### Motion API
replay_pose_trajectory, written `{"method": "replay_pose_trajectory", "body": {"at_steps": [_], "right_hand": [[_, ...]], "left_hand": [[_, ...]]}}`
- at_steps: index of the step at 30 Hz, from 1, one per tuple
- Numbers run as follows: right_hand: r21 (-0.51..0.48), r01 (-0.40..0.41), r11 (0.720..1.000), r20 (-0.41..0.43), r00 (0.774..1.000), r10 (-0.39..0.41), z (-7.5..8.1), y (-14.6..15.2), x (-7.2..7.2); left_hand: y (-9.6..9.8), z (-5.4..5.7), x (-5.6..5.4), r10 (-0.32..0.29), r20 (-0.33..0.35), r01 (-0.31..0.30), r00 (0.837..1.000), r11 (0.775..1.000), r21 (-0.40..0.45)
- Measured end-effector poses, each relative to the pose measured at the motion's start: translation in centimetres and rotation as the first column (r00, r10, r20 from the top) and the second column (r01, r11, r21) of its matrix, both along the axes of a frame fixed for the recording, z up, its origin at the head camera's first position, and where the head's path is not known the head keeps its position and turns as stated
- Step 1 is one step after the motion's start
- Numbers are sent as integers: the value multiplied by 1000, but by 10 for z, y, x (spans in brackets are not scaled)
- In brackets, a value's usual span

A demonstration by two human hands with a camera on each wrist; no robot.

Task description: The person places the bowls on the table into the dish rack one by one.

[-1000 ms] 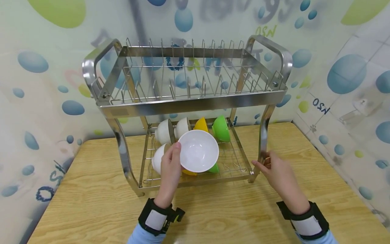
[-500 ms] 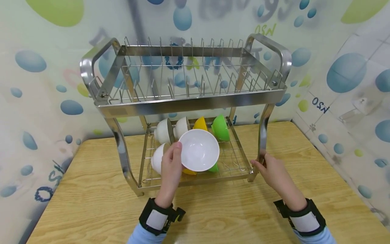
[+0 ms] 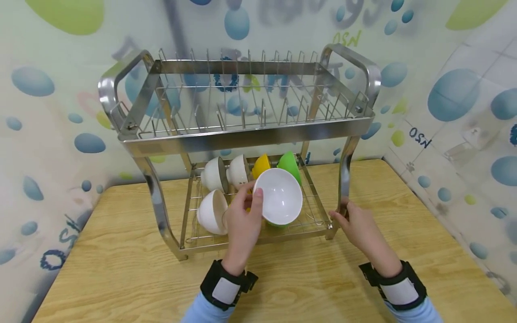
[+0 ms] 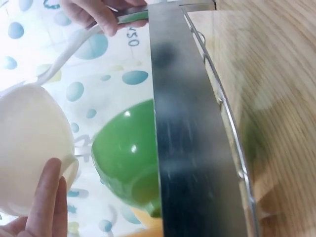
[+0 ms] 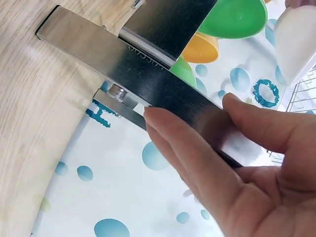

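Observation:
My left hand [image 3: 244,224] pinches a white bowl [image 3: 279,196] by its left rim, its inside turned toward the head camera. The bowl is in front of the lower tier and covers part of the bowls behind it. In the left wrist view, fingers [image 4: 47,197] lie against the base of this white bowl [image 4: 29,138], beside a green bowl [image 4: 128,153] behind the rack's front bar. My right hand [image 3: 361,229] grips the front right leg [image 3: 346,175] of a two-tier metal dish rack [image 3: 250,140]. In the right wrist view, thumb and fingers straddle that leg [image 5: 168,94].
On the lower tier, two white bowls [image 3: 214,175], a yellow bowl [image 3: 261,166] and a green bowl [image 3: 288,165] lean in the back row. A white bowl [image 3: 212,213] leans at front left. Wire prongs line the upper tier. The wooden table [image 3: 121,278] meets a patterned wall [image 3: 48,148].
My left hand has moved right with the white bowl, so more of the front left white bowl shows. My right hand keeps its grip on the leg.

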State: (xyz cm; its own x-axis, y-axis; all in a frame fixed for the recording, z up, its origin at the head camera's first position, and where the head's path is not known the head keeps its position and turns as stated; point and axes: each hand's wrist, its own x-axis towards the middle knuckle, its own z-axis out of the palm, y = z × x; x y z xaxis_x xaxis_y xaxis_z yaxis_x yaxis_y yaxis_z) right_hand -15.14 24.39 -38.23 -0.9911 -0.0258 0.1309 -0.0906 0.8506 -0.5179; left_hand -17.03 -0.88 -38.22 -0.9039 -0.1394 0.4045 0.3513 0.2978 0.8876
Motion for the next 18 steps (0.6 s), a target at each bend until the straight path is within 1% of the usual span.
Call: {"method": "replay_pose_trajectory", "body": {"at_steps": [3,6,9,11,13,15,17,18], "right_hand": [[-5,-1,1000,-5,1000,1,0,0,0],[-8,1,1000,-4,1000,-1,0,-1,0],[-13,2,1000,-5,1000,-2,0,-1,0],[-15,1,1000,-7,1000,-1,0,-1,-1],[-17,-1,1000,-10,1000,1,1,-1,-1],[-16,1,1000,-11,1000,-1,1,-1,-1],[-18,5,1000,-7,1000,-5,1,-1,0],[-20,7,1000,-2,1000,-7,0,-1,0]], "left_hand": [[8,2,-1,0,-24,-1,1000,999,-44],[14,5,-3,3,-27,-6,1000,994,-108],[22,9,-6,11,-26,-16,1000,982,-186],[28,11,-8,15,-34,-23,999,970,-243],[35,12,-10,24,-56,-40,998,949,-314],[43,13,-12,28,-87,-59,996,921,-386],[50,12,-15,31,-137,-90,990,886,-456],[54,11,-17,30,-171,-112,985,865,-489]]}}
